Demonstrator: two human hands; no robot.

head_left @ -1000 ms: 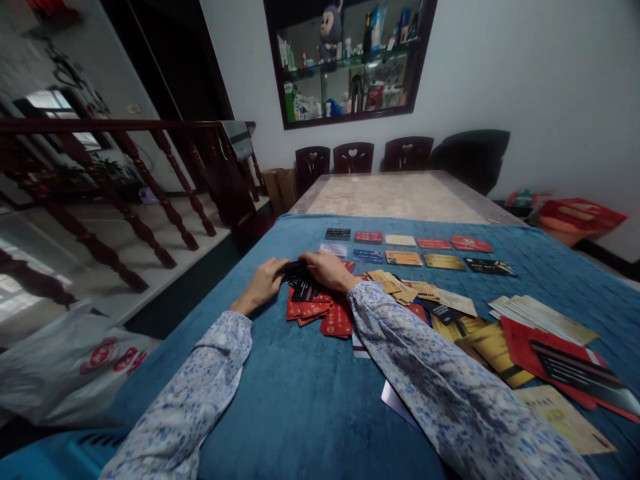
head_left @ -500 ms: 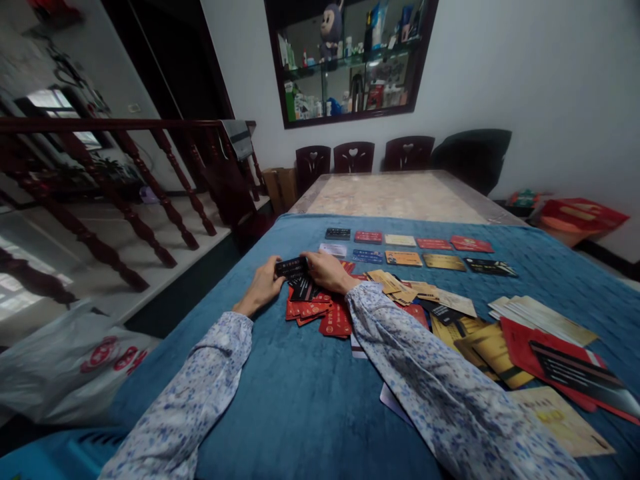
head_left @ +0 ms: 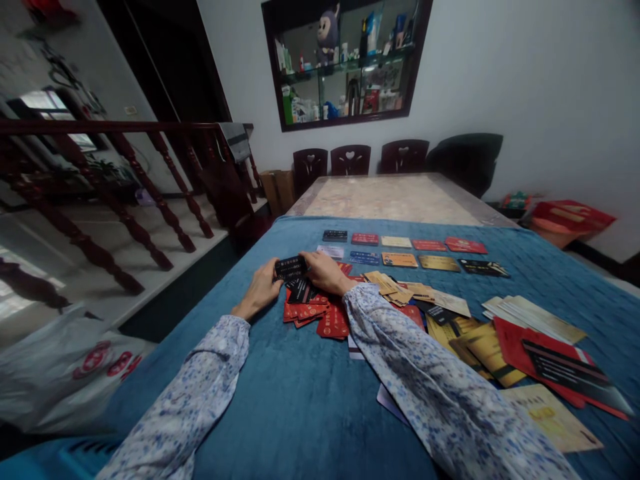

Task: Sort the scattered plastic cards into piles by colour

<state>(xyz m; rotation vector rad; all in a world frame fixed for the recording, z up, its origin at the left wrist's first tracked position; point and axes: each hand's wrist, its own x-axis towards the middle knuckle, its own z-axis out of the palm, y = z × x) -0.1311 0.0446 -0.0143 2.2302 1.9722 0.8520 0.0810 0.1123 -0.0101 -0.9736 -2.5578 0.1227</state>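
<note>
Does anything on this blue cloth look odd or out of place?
One pale purple card lies askew, partly hidden by the right sleeve, away from the two tidy rows of cards. The loose red cards overlap at uneven angles, unlike those rows. No spill or obvious damage shows.

Black with pale lettering on the held cards (head_left: 290,268); red with light print on the loose pile (head_left: 333,325) nearby. Left to right along the far row of cards (head_left: 396,242): black, red, cream, red, red. Along the row in front (head_left: 399,260): pale lilac, blue, orange, gold, black with white streaks. Gold with dark bands on the fanned cards (head_left: 493,350) at right, cream on the near-right card (head_left: 550,415). White flecked with blue on both sleeves (head_left: 205,373), teal-blue over the cloth (head_left: 295,407), mottled beige on the far counter (head_left: 390,195). White with red print on the bag (head_left: 55,383) at left.
</note>
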